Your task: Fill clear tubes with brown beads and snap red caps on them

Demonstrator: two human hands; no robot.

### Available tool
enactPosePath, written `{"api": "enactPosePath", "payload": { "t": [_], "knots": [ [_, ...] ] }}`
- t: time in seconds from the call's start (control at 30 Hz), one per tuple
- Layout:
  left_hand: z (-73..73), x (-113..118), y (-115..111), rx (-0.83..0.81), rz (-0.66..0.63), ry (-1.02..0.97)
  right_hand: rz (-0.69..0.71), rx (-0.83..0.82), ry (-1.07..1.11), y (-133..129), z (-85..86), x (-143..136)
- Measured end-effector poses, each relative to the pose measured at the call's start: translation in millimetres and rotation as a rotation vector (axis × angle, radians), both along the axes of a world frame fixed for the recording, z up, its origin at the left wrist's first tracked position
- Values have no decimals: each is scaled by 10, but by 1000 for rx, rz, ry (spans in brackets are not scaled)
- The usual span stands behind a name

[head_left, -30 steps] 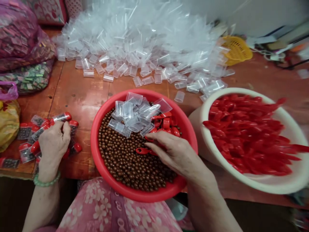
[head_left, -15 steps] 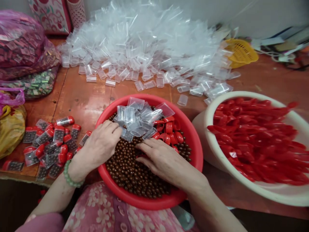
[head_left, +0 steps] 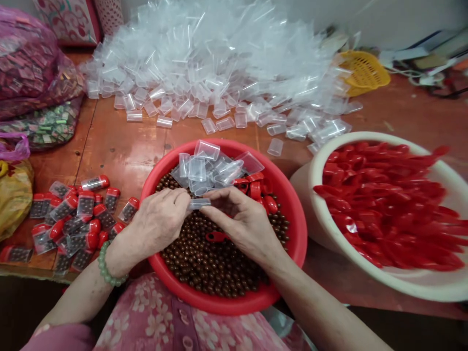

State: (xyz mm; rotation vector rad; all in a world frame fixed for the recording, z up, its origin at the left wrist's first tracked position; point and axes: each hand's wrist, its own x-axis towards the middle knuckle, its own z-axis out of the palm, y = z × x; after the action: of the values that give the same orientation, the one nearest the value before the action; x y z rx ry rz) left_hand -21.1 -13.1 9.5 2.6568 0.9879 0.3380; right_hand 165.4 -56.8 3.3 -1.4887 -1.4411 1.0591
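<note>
Over a red basin [head_left: 298, 239], my left hand [head_left: 161, 217] and my right hand [head_left: 244, 222] hold a small clear plastic case [head_left: 199, 204] between them. Both hands are closed on its ends, the left with bent fingers, the right in a pinch of thumb and fingertips. Round brown balls [head_left: 204, 268] fill the basin below. A red plastic piece with a hole [head_left: 216, 237] lies on the balls beneath my right hand. Behind my hands, more clear cases [head_left: 197, 168] are heaped inside the basin, with red caps [head_left: 270, 204] to their right.
Filled, red-capped cases [head_left: 86, 204] lie on the table at left, near bags of small packets [head_left: 29, 73]. A large pile of clear cases [head_left: 219, 63] spreads across the back. At right stands a cream tub [head_left: 316, 195] of red plastic pieces [head_left: 387, 209]; a yellow basket [head_left: 365, 73] sits behind.
My right hand has risen from the balls to meet my left hand at a clear case. The red piece that was under its fingers now lies uncovered on the balls.
</note>
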Motion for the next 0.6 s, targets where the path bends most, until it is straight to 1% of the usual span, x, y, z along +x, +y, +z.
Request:
{"api": "enactPosePath", "payload": {
  "t": [0.07,0.17,0.27,0.33,0.4,0.43,0.5,0.6],
  "knots": [
    [15,39,-36,-65,26,-78,-73,-1,102,6,23,-4],
    [53,97,-33,-251,62,-197,-118,49,118,33,92,15],
    [97,143,25,-415,15,-309,-100,72,119,63,129,51],
    [110,163,63,-500,-17,-363,-72,44,113,73,111,64],
    [106,170,81,-565,-11,-363,-46,16,126,69,77,65],
    [101,169,82,-570,-8,-353,-33,12,145,60,63,66],
    [96,156,71,-522,-26,-335,-8,20,174,26,60,87],
    [122,116,46,-358,-111,-242,-8,71,116,-54,143,206]
  ]
}}
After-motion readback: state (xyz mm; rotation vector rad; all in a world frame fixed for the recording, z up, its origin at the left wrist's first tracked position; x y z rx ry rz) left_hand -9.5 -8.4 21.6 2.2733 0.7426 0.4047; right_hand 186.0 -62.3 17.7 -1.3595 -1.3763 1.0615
